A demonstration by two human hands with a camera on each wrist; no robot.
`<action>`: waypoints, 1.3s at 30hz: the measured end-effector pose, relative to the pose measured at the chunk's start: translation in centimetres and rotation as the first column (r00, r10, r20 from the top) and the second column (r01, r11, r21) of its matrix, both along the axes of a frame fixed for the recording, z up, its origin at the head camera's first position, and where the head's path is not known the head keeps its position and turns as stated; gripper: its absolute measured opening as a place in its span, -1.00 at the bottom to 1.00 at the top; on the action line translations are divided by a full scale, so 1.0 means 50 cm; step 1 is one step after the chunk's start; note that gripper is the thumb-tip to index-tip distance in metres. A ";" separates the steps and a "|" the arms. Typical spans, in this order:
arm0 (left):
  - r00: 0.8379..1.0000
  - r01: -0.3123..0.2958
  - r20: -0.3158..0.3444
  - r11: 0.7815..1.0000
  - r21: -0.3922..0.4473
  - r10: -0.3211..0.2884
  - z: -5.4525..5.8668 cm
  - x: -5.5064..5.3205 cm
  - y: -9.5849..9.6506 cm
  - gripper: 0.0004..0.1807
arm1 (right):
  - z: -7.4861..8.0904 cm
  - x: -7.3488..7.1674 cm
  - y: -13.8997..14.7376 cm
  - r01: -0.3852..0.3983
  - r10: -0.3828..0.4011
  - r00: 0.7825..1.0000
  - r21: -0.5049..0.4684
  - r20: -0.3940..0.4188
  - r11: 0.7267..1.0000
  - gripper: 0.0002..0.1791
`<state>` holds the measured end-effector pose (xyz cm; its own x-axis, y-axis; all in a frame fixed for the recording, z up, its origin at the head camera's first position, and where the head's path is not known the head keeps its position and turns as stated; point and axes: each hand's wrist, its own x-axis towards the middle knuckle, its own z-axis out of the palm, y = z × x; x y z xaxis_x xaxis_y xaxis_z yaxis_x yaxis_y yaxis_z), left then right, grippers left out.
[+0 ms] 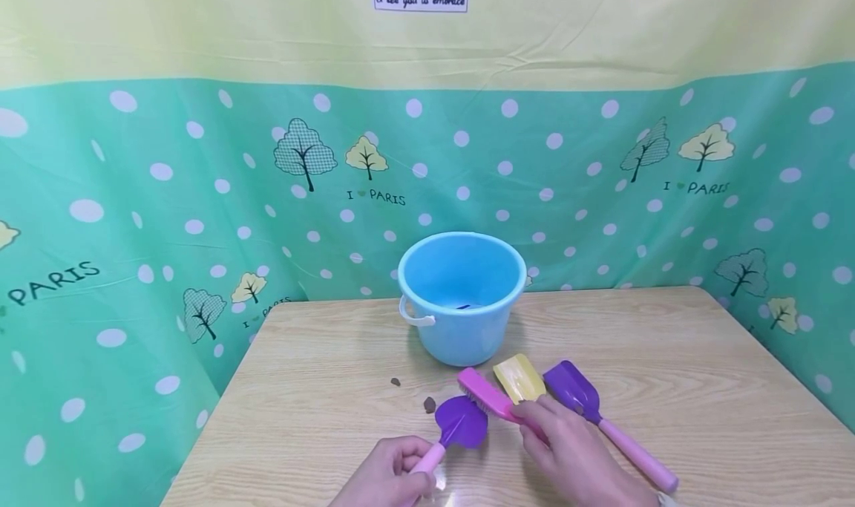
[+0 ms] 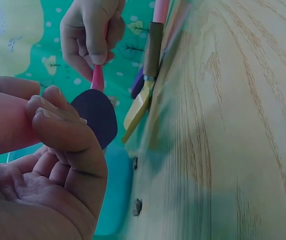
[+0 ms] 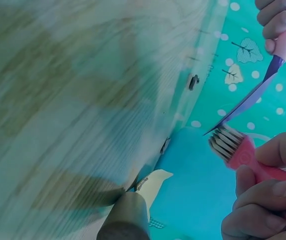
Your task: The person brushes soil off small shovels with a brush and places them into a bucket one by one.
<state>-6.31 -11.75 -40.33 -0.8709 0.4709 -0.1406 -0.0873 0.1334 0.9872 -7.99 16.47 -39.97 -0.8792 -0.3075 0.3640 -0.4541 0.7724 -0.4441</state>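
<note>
My left hand (image 1: 390, 471) grips the pink handle of a small purple toy shovel (image 1: 462, 422), its rounded blade held over the table. In my right hand (image 1: 576, 447) is a pink brush (image 1: 486, 394), pinched by its handle. The brush's bristles (image 3: 225, 143) meet the shovel blade's edge in the right wrist view. Two small dark stones, a bigger stone (image 1: 430, 404) and a smaller stone (image 1: 395, 381), lie on the table left of the blade. My left fingers cover much of the shovel's handle in the left wrist view.
A light blue bucket (image 1: 464, 336) with a white handle stands behind the hands, something dark on its bottom. A yellow scoop (image 1: 521, 377) and a second purple shovel (image 1: 576, 390) with a pink handle lie on the wooden table (image 1: 320, 373) at right. A green patterned curtain (image 1: 461, 165) hangs behind.
</note>
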 end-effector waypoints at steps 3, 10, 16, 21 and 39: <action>1.000 0.006 0.011 1.000 0.004 -0.006 0.003 0.001 -0.002 -0.64 | -0.001 -0.001 0.003 0.009 -0.009 1.000 0.006 0.021 1.000 -0.68; 0.999 0.008 0.031 1.000 0.010 -0.008 0.010 0.002 -0.003 -0.65 | -0.003 -0.007 0.010 0.020 -0.020 1.000 0.000 0.015 1.000 -0.67; 0.998 0.001 0.060 1.000 0.008 -0.001 0.016 0.002 -0.003 -0.65 | 0.001 -0.009 0.011 0.064 -0.065 0.997 0.026 0.047 0.998 -0.69; 0.998 0.010 0.069 1.000 0.024 -0.011 0.017 0.002 -0.008 -0.63 | -0.001 -0.012 0.017 0.050 -0.050 0.999 -0.005 -0.001 0.999 -0.71; 0.999 0.004 -0.045 0.998 -0.063 -0.007 0.039 -0.011 -0.020 -0.66 | 0.025 -0.014 0.043 0.051 -0.057 0.994 -0.071 -0.088 0.996 -0.66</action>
